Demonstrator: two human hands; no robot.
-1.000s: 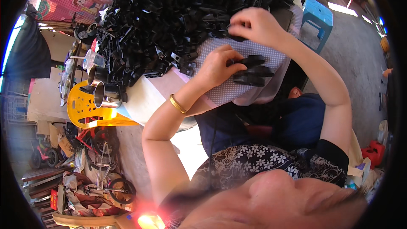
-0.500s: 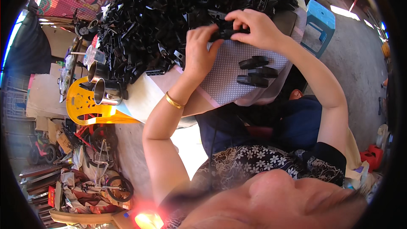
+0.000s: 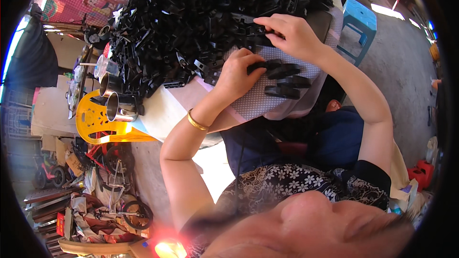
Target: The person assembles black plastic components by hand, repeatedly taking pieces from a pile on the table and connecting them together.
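Observation:
My left hand (image 3: 236,76), with a gold bangle on its wrist, is closed on a small curved black plastic part (image 3: 256,66) just above the cloth. Directly beside that part, three similar black parts lie together: an upper one (image 3: 284,70), a middle one (image 3: 294,81) and a lower one (image 3: 282,92). At the near right edge of a large heap of black plastic pieces (image 3: 191,19), my right hand (image 3: 296,36) has its fingers curled in a pinch. Something dark shows between them, but it blends with the heap, so I cannot make it out.
A patterned cloth (image 3: 239,110) covers the table under the heap. Two metal cups (image 3: 114,107) and a yellow plastic chair (image 3: 88,114) stand at the left. Beyond the table's right side is a blue stool (image 3: 361,16). Small bicycles (image 3: 136,212) and clutter fill the lower left.
My hands have moved apart. The left came nearer, carrying a black part to beside the three lying parts. My right hand shifted slightly right to the heap's edge.

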